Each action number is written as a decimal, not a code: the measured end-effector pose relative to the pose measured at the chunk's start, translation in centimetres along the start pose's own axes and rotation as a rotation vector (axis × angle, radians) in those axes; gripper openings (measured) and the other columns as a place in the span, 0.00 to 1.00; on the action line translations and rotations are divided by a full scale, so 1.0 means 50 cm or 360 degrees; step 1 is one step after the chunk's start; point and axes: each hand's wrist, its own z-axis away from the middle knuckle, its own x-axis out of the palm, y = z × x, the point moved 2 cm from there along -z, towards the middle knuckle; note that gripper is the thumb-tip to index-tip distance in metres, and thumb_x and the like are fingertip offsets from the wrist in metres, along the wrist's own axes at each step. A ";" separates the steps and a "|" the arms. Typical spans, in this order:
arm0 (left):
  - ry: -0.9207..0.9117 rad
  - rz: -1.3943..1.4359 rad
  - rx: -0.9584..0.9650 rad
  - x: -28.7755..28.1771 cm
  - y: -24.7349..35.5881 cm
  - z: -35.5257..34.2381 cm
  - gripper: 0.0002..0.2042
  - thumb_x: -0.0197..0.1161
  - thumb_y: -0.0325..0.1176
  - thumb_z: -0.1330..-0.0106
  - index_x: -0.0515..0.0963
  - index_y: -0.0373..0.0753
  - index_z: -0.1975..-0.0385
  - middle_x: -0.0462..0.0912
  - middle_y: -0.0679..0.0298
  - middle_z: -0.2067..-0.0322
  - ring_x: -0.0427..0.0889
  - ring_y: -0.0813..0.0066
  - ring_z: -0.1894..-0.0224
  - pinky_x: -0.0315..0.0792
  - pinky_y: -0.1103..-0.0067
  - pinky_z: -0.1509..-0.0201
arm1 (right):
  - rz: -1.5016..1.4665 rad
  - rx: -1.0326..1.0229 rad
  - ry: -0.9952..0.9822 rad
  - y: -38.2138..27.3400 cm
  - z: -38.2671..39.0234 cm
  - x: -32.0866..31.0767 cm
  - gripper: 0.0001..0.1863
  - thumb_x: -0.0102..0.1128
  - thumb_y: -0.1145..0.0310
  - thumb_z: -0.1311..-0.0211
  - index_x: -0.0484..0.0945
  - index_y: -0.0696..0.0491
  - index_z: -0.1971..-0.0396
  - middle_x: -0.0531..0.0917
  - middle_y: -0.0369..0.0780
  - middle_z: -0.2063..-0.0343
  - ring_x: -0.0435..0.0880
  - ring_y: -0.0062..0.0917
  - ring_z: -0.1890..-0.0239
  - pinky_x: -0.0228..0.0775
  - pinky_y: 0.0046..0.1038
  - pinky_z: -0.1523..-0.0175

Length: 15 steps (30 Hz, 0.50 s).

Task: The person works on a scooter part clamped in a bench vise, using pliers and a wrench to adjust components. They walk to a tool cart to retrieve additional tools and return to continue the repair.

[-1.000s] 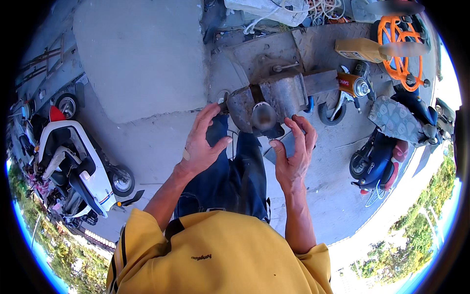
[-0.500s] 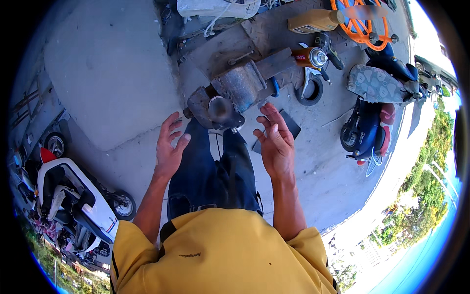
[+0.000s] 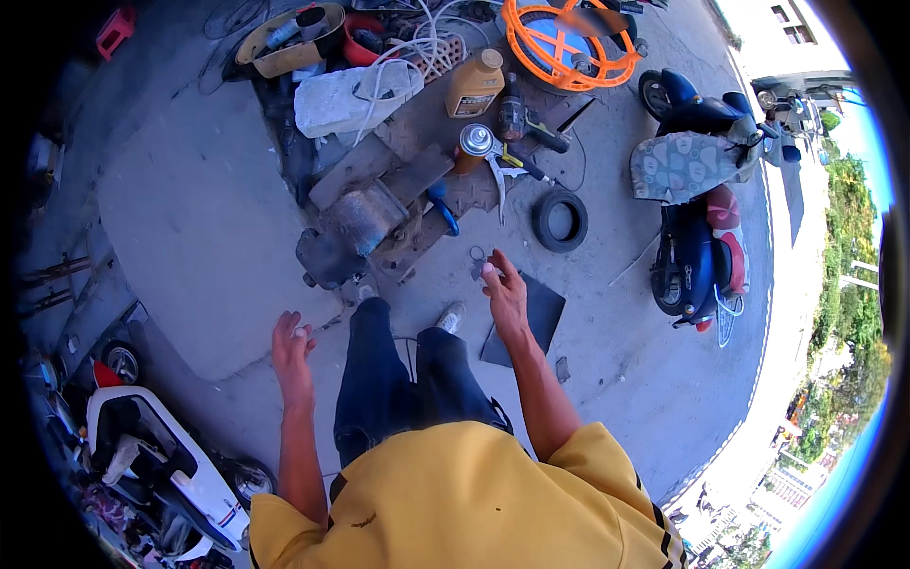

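My left hand (image 3: 293, 343) is raised at lower left, fingers apart and partly curled, holding nothing. My right hand (image 3: 504, 292) is also open and empty, over the floor near a dark square mat (image 3: 544, 325). Both are clear of the rusty metal vise (image 3: 363, 218), whose dark front end (image 3: 324, 258) lies above and between them. Behind it are a blue bent handle (image 3: 445, 211), an orange spray can (image 3: 471, 159), locking pliers (image 3: 502, 182), a drill (image 3: 515, 118) and a yellow-brown bottle (image 3: 474, 87). My feet are on the concrete below, beside the vise.
A tyre (image 3: 559, 221) lies at right of the vise, with scooters (image 3: 697, 270) beyond. Orange rings (image 3: 572, 54), a white block (image 3: 346, 102), hoses and a bucket (image 3: 289, 43) are at the back. A white scooter (image 3: 161, 474) stands at lower left. A raised slab (image 3: 190, 247) is at left.
Both hands have drawn away from the vise, back toward my body. The view has shifted, showing more of the clutter beyond the vise, and my shoe now shows.
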 end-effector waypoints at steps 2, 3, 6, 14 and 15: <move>0.0073 0.0018 -0.0041 0.014 -0.019 0.034 0.29 0.57 0.40 0.23 0.61 0.35 0.27 0.71 0.54 0.32 0.76 0.65 0.39 0.72 0.72 0.39 | -0.0063 0.0020 0.0057 0.032 -0.024 -0.041 0.34 0.59 0.54 0.25 0.66 0.57 0.28 0.75 0.44 0.35 0.80 0.30 0.43 0.74 0.32 0.43; 0.0098 0.0053 -0.0064 0.023 -0.029 0.054 0.29 0.57 0.40 0.23 0.61 0.35 0.27 0.71 0.54 0.32 0.76 0.65 0.39 0.72 0.72 0.39 | -0.0124 0.0048 0.0049 0.042 -0.030 -0.056 0.33 0.58 0.54 0.25 0.67 0.57 0.28 0.75 0.44 0.36 0.80 0.29 0.44 0.74 0.32 0.44; 0.0128 0.0181 -0.0129 0.068 -0.066 0.109 0.29 0.58 0.39 0.23 0.60 0.34 0.27 0.72 0.54 0.34 0.77 0.66 0.42 0.73 0.72 0.41 | 0.0005 -0.0047 0.0079 0.073 -0.044 -0.108 0.30 0.61 0.57 0.27 0.70 0.56 0.30 0.78 0.43 0.39 0.83 0.28 0.49 0.76 0.31 0.46; -0.0131 0.0822 -0.0383 0.189 -0.084 0.189 0.26 0.57 0.40 0.23 0.62 0.37 0.30 0.75 0.54 0.38 0.78 0.65 0.45 0.73 0.69 0.41 | -0.0047 -0.0041 0.0102 0.196 -0.004 -0.241 0.31 0.64 0.60 0.30 0.71 0.56 0.31 0.82 0.42 0.44 0.83 0.27 0.53 0.76 0.29 0.50; -0.0139 0.0841 -0.0397 0.200 -0.082 0.194 0.24 0.57 0.40 0.24 0.66 0.37 0.33 0.77 0.55 0.40 0.78 0.65 0.45 0.73 0.68 0.41 | 0.0234 -0.0241 0.0167 0.227 -0.003 -0.264 0.31 0.64 0.60 0.30 0.72 0.56 0.31 0.82 0.41 0.45 0.83 0.26 0.53 0.76 0.29 0.51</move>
